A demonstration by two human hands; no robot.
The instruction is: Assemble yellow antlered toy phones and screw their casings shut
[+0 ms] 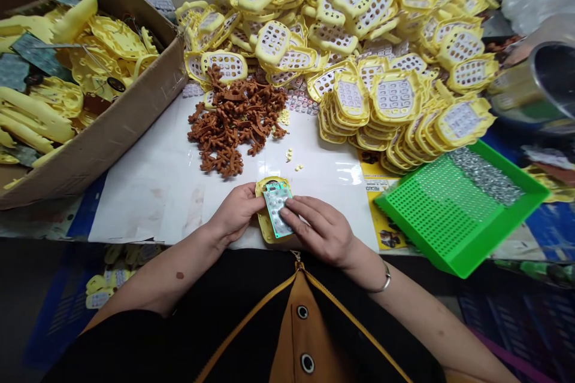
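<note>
- Left hand [236,210] grips the yellow shell [265,191] by its edge.
- Right hand [318,228] — fingers curled — presses what looks like a circuit board [277,208] into it.

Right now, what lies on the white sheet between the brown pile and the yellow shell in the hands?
In the head view, only a few small pale yellow bits lie between the brown pile and the yellow shell.

I saw glossy yellow plastic shells [359,42] at twelve o'clock, a matt cardboard box [112,125] at ten, a green plastic tray [453,215] at three.
</note>
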